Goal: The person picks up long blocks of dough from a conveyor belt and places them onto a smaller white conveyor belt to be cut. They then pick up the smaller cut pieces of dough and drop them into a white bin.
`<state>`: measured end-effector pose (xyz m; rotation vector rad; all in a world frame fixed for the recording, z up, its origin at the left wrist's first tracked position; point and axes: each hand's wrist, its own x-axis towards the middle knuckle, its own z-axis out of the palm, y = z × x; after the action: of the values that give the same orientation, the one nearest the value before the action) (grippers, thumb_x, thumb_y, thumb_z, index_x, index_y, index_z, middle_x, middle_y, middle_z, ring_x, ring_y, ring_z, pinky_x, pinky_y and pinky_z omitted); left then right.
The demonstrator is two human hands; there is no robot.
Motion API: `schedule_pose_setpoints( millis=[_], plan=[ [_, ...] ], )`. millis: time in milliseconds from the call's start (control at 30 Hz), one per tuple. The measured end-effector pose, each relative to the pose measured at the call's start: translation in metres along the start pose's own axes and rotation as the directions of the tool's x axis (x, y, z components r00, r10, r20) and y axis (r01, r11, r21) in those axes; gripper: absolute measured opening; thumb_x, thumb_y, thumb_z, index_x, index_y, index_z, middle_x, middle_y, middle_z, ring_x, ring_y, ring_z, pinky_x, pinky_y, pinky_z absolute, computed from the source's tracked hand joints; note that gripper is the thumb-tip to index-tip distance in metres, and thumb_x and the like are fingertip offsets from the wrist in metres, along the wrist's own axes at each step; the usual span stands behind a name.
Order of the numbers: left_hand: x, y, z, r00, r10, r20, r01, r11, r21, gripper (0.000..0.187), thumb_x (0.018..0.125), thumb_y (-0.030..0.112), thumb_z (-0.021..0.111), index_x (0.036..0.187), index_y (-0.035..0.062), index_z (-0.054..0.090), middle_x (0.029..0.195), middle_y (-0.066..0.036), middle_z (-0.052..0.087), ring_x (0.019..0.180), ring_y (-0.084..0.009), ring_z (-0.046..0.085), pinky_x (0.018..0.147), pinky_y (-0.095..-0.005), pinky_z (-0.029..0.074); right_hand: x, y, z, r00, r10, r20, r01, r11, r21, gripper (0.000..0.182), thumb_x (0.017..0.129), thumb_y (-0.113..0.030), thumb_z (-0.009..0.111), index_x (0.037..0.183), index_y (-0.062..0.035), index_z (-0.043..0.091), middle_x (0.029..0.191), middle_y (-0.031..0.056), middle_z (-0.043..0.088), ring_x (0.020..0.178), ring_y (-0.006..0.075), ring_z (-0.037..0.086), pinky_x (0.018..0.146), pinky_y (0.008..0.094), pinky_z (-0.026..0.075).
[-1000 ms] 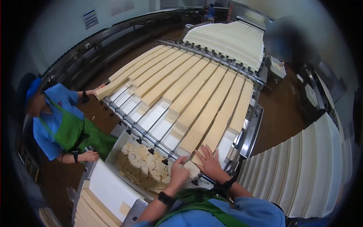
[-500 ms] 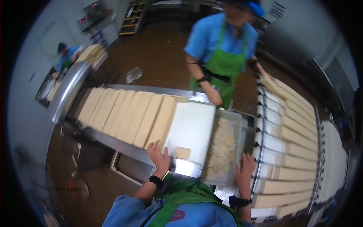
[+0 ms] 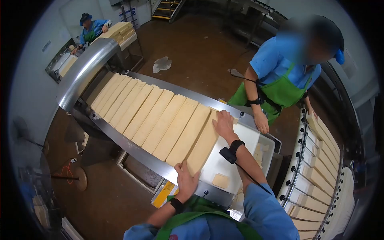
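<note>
A row of long, pale-yellow blocks [image 3: 150,116] lies side by side across a conveyor. The rightmost long pale-yellow block [image 3: 205,146] is gripped between my two hands, one at each end. My left hand [image 3: 187,183] presses its fingers against the near end. At the far end my right hand [image 3: 225,125] curls its fingers over the block. On the white belt [image 3: 240,144], right of the block, lies a thin square pale piece [image 3: 221,181]. A grey bin [image 3: 272,150] holding pale broken pieces is partly hidden behind my right arm.
A co-worker [image 3: 288,76] in a green apron stands across, one hand by the conveyor edge, the other at a second rack [image 3: 308,160] of pale blocks. A curved metal hood [image 3: 88,72] spans the far left end. Another person [image 3: 94,30] works beyond it.
My right hand has moved from beside the bin to the far end of the rightmost block. My left hand has come onto its near end. My view has shifted; the co-worker leans toward the rack.
</note>
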<state>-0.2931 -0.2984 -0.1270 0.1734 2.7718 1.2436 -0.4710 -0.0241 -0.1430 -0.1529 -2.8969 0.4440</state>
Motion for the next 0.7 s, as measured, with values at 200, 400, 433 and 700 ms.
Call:
schedule_pose_setpoints(
  millis=[200,400,433,700],
  plan=[
    [0.002,0.011,0.003,0.988,-0.099,0.116,0.099,0.995,0.006,0.089,0.079,0.018,0.087,0.147,-0.0053,0.034,0.133,-0.029,0.039,0.116,-0.0502,0.057,0.095,-0.0513,0.053,0.015,-0.013,0.003,0.989,0.128,0.07,-0.109,0.97,-0.219,0.046,0.09,-0.039,0.072,0.12,-0.005,0.066,0.118,0.0151,0.056,0.115,0.0318,0.051,0.094,0.0501,0.042],
    [0.003,0.017,0.011,0.983,-0.114,0.143,0.1,0.989,0.105,0.088,0.079,0.012,0.085,0.148,-0.006,0.034,0.134,-0.03,0.039,0.119,-0.0495,0.057,0.098,-0.0496,0.053,0.005,-0.004,0.0,0.989,0.138,0.05,-0.123,0.965,-0.232,0.052,0.088,-0.047,0.072,0.121,-0.0065,0.068,0.116,0.015,0.057,0.113,0.0331,0.052,0.092,0.0507,0.041],
    [0.002,0.016,0.012,0.983,-0.11,0.144,0.095,0.99,0.108,0.088,0.079,0.012,0.085,0.148,-0.006,0.034,0.134,-0.03,0.039,0.119,-0.0495,0.057,0.098,-0.0496,0.053,0.002,0.001,-0.002,0.989,0.138,0.051,-0.125,0.972,-0.198,0.053,0.087,-0.047,0.073,0.121,-0.0063,0.068,0.114,0.0161,0.058,0.111,0.0342,0.053,0.091,0.0518,0.041],
    [0.01,0.026,0.012,0.961,0.092,0.261,-0.132,0.982,0.137,0.082,0.079,0.011,0.083,0.147,-0.0043,0.04,0.132,-0.029,0.044,0.115,-0.0478,0.06,0.094,-0.0512,0.053,-0.074,0.089,-0.04,0.949,0.316,0.019,-0.312,0.945,-0.101,0.059,0.088,-0.05,0.073,0.122,-0.001,0.065,0.115,0.0248,0.062,0.115,0.0432,0.059,0.097,0.0551,0.046]
  ],
)
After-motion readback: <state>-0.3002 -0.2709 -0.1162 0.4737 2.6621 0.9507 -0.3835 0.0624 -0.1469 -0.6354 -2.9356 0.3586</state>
